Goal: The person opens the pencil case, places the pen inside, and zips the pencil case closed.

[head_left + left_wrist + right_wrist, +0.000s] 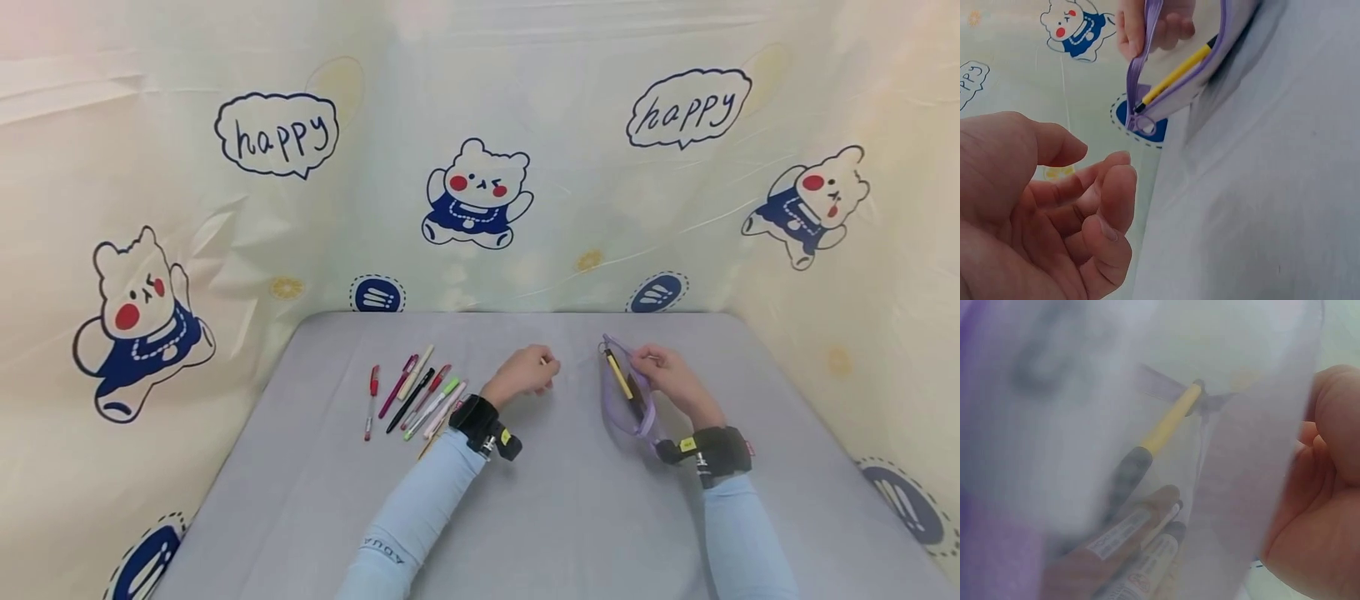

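Note:
My right hand pinches the edge of a translucent pencil pouch with purple trim, holding its mouth apart. Inside it, a yellow pen with black ends leans against the wall; the right wrist view shows more pens through the hazy plastic. Left of the pouch hovers my left hand, fingers loosely bent. The left wrist view shows a gap between its thumb and fingers, with nothing held. A small ring hangs at the pouch's zipper end.
On the table's left lie several pens: a red-capped one apart, then purple, cream, black, and green side by side. My left forearm crosses near them. A printed curtain hangs behind the grey table.

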The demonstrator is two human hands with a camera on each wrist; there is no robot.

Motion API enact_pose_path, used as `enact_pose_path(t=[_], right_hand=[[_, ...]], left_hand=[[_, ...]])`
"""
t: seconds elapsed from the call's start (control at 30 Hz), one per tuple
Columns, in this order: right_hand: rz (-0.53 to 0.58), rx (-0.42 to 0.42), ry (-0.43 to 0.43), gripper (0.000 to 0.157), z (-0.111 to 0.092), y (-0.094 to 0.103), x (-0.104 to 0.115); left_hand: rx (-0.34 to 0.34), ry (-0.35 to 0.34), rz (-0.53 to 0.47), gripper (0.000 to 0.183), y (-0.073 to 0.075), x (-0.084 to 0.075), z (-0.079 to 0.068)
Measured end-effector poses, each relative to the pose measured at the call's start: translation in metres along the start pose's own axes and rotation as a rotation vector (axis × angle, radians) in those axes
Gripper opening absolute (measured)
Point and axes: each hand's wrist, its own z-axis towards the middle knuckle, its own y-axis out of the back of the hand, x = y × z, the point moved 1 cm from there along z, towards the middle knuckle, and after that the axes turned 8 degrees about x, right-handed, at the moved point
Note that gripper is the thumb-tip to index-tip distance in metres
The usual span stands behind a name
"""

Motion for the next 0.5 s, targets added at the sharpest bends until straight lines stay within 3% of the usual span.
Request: enact_pose_path(t=[0.5], right_hand=[[-0.050,-0.009,-0.017,0.030,0.001,0.002,-0.005]], left_hand=[[-0.029,0.002,0.158,0.023,0.024,0.014,-0.038]])
